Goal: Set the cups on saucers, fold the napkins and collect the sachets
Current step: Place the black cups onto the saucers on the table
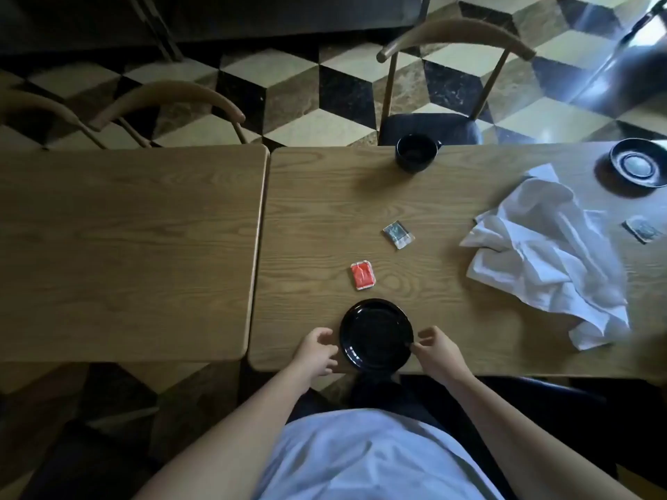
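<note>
So far almost nothing is done: the right hand (435, 350) pinches the near saucer (376, 334), the left hand (317, 350) curls just beside it, while the cup (415, 152) stands far, the napkin (548, 254) lies crumpled right, and the sachets (362, 276) lie scattered.

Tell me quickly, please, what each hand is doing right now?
Left hand: fingers loosely curled beside the near saucer, holding nothing.
Right hand: fingertips pinching the near saucer's right rim.
</note>
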`<action>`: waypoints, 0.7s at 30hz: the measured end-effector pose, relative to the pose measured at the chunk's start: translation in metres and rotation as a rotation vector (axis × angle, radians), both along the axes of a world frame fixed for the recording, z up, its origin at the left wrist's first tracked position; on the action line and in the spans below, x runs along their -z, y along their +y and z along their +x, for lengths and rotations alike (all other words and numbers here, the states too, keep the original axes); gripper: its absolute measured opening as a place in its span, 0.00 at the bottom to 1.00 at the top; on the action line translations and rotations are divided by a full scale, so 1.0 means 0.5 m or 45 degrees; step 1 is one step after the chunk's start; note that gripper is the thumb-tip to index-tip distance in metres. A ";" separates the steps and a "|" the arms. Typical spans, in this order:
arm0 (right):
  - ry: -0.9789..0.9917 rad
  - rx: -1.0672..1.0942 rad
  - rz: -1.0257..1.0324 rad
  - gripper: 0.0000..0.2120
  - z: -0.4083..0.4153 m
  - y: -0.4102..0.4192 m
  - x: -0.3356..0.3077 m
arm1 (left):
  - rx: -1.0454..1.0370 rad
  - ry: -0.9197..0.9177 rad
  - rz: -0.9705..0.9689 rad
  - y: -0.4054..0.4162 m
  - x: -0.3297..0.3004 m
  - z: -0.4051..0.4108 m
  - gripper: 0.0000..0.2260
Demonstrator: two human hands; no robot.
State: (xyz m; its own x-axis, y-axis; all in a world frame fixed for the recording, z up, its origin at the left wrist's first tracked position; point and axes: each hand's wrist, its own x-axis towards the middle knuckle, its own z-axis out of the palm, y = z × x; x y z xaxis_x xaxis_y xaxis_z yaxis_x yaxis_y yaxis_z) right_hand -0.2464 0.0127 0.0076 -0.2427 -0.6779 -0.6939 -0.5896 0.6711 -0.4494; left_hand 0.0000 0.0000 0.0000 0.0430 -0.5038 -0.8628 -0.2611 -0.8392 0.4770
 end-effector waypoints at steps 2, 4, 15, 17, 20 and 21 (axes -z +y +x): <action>0.023 -0.008 0.013 0.20 -0.008 -0.019 0.003 | 0.011 -0.061 0.002 -0.013 0.000 -0.014 0.18; 0.048 -0.019 0.051 0.22 -0.010 -0.030 0.004 | 0.052 -0.123 0.018 -0.019 -0.003 -0.024 0.19; -0.002 0.053 0.209 0.14 0.016 -0.046 0.036 | 0.193 -0.136 0.006 -0.065 0.029 -0.048 0.16; -0.016 0.092 0.218 0.12 0.021 -0.045 0.039 | 0.186 -0.116 0.018 -0.072 0.036 -0.047 0.17; -0.038 0.152 0.211 0.13 0.021 -0.039 0.035 | 0.237 -0.158 -0.028 -0.077 0.039 -0.044 0.19; -0.048 0.168 0.209 0.13 0.019 -0.035 0.032 | 0.256 -0.169 -0.050 -0.080 0.039 -0.045 0.19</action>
